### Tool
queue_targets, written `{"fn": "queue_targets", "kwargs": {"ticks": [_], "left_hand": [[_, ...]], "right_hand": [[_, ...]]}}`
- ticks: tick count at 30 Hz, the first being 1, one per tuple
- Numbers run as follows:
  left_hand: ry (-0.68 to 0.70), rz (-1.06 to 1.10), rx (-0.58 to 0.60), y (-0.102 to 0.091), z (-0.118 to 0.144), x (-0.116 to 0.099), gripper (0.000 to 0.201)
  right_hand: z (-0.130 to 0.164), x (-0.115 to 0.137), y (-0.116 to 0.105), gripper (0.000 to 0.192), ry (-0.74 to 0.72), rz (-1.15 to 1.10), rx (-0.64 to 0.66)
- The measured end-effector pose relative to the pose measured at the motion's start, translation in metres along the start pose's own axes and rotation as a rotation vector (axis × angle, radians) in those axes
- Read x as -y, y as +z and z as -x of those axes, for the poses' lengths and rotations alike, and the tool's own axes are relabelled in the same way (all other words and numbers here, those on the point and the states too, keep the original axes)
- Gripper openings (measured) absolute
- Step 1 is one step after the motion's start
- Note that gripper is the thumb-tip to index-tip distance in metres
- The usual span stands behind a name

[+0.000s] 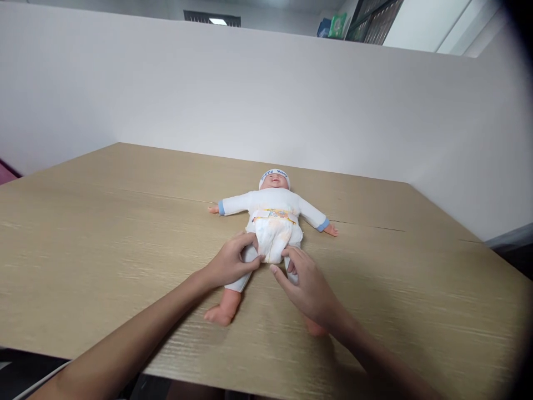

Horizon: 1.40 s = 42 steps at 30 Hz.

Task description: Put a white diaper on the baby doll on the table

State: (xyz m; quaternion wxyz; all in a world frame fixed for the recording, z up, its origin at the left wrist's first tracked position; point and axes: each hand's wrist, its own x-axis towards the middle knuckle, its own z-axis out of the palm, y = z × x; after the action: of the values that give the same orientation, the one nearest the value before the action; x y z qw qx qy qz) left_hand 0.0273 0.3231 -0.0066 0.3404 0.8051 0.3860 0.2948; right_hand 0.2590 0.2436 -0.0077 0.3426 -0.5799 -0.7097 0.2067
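Observation:
A baby doll (275, 199) in a white top and white leggings lies on its back, head away from me, arms spread. Round its hips is a white diaper (272, 236) with a yellow and orange printed waistband. My left hand (233, 261) is closed at the diaper's left leg edge, thumb and forefinger on the padding. On the opposite side, my right hand (308, 280) touches the other leg edge with bent fingers, its thumb apart just below the crotch. That hand hides most of the doll's right-side leg; one foot (225, 308) shows at left.
The doll lies on a light wood-grain table (125, 233) with a thin seam across it. A white partition (250, 100) rises behind the table's far edge. Beyond it stand a green package (337, 25) and something blue beside it.

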Motion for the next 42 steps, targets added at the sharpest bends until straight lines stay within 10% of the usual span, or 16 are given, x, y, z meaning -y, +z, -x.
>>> {"fn": "queue_targets", "kwargs": {"ticks": [42], "left_hand": [[-0.311, 0.342, -0.159, 0.01, 0.004, -0.002, 0.06]], "right_hand": [[-0.009, 0.0, -0.013, 0.035, 0.302, 0.007, -0.038]]}}
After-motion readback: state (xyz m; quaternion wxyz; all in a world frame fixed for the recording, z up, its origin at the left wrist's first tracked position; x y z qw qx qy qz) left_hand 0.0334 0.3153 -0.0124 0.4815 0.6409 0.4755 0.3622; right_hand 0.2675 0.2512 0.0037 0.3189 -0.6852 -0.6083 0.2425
